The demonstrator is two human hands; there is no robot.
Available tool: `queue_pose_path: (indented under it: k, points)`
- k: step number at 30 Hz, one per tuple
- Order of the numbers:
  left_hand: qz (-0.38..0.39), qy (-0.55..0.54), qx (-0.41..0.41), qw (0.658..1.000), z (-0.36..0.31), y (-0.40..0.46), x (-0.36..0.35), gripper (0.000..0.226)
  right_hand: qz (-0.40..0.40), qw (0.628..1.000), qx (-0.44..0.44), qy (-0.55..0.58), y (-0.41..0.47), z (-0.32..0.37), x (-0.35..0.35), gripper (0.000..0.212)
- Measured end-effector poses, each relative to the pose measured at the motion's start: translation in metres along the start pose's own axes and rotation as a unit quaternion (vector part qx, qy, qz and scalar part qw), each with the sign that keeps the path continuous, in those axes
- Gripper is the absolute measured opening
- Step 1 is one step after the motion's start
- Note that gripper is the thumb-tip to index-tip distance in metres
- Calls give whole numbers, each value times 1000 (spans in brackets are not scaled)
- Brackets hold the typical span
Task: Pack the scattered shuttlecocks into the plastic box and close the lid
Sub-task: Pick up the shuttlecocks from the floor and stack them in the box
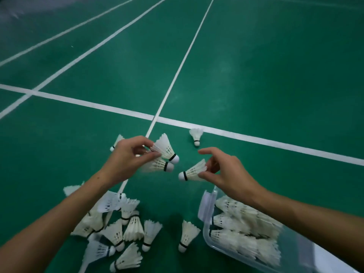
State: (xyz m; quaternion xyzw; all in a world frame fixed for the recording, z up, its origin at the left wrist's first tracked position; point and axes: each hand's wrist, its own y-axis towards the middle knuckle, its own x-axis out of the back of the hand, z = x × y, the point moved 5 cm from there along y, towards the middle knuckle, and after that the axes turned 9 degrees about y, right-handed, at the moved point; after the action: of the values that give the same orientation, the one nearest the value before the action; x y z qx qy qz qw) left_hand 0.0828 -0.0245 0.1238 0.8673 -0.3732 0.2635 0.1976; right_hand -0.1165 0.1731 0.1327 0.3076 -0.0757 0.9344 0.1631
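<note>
My left hand (130, 156) pinches two white shuttlecocks (165, 152) by their feathers, cork ends pointing right. My right hand (224, 170) pinches one shuttlecock (192, 171) by its feathers, cork pointing left. Both hands hover above the green floor, a short gap between them. The clear plastic box (207, 239) sits open at the lower right, under my right forearm, with several shuttlecocks (242, 227) lying inside. A loose pile of several shuttlecocks (126, 231) lies on the floor at the lower left. One stands alone (187, 235) beside the box. I see no lid.
A single shuttlecock (196, 135) stands by the white court line (256, 139) beyond my hands. Another (116, 142) peeks out behind my left hand. Green court floor (256, 75) with white lines stretches ahead.
</note>
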Motion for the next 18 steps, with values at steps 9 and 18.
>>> queue_pose_path:
  k: [9,18]
  points:
    - [73,-47,-36,996,-69,-15,-98,12,-115,989,-92,32,-127,-84,56,46]
    - [91,19,-47,995,-72,-29,-112,19,-60,989,-133,6,-152,-114,-21,46]
